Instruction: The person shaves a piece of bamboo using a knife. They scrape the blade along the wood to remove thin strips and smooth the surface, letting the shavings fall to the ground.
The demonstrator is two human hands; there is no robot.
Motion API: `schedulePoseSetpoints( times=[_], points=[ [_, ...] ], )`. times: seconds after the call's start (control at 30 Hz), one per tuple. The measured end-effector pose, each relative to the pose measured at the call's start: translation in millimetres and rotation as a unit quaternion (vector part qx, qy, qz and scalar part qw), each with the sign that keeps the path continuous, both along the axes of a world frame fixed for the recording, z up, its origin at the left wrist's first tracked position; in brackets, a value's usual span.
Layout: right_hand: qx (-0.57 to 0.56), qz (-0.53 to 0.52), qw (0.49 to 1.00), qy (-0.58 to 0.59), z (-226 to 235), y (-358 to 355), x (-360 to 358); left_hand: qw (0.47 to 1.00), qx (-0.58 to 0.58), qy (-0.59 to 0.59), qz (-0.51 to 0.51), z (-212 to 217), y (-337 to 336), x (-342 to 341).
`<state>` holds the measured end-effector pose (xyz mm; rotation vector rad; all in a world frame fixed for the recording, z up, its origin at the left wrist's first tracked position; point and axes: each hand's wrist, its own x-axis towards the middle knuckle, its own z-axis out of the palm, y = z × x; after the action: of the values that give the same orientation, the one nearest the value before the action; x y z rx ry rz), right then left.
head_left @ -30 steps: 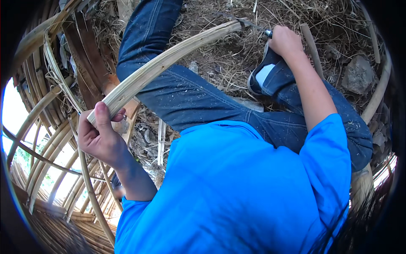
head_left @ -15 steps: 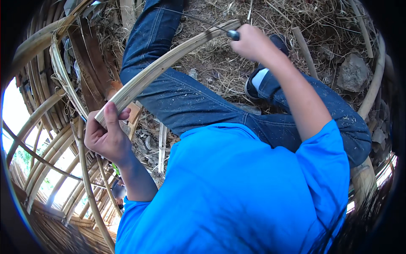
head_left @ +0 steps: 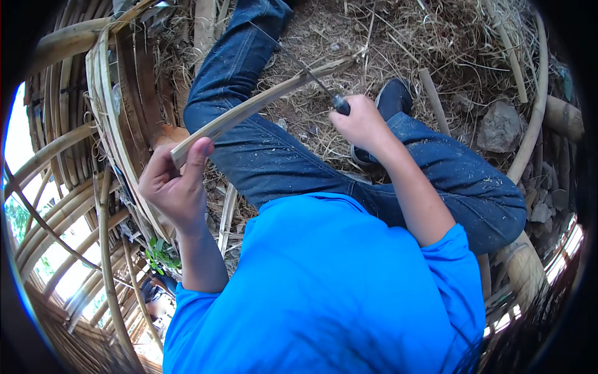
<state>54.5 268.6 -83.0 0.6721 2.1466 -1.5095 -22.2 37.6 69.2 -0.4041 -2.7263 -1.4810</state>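
Note:
My left hand (head_left: 177, 181) pinches the near end of a long split bamboo strip (head_left: 249, 107) between thumb and fingers. The strip slants away to the upper right across my jeans, its far end frayed. In my right hand (head_left: 360, 121) is the dark handle of a long thin-bladed knife (head_left: 308, 71), gripped in a closed fist. The blade points to the upper left and crosses the strip near its far end, apparently touching it.
I sit on ground strewn with dry shavings (head_left: 448, 37). Several bamboo poles and strips (head_left: 106, 100) stand at the left. A grey rock (head_left: 500, 126) lies at the right near a curved pole (head_left: 532, 131). A small green plant (head_left: 161, 255) grows beside my left forearm.
My right hand with the knife has come down closer to me, and the blade now crosses the strip farther from its tip. The strip has turned to a flatter slant; my left hand shifted right.

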Motion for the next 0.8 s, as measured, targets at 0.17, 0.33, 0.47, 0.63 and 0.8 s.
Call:
schedulePoseSetpoints(
  times=[0.17,0.33,0.47,0.63,0.8],
  points=[
    [-0.088,-0.112,0.987,0.08,19.1,-23.9,17.9,1.0,-0.002,-0.016,-0.02,3.5,-1.5,7.3],
    [-0.109,-0.16,0.976,0.104,16.6,-39.6,48.5,0.996,-0.039,-0.025,-0.073,6.8,-5.8,12.0],
    [-0.15,-0.208,0.963,0.087,17.2,-41.7,66.6,0.995,-0.062,-0.024,-0.07,8.3,-4.0,17.4],
    [-0.128,-0.211,0.962,0.119,15.0,-39.2,73.5,0.996,-0.061,0.017,-0.068,4.1,-6.0,22.6],
    [-0.078,-0.238,0.952,0.178,32.5,-33.3,82.0,0.996,0.066,0.05,-0.032,36.5,-1.5,37.0]
  ],
)
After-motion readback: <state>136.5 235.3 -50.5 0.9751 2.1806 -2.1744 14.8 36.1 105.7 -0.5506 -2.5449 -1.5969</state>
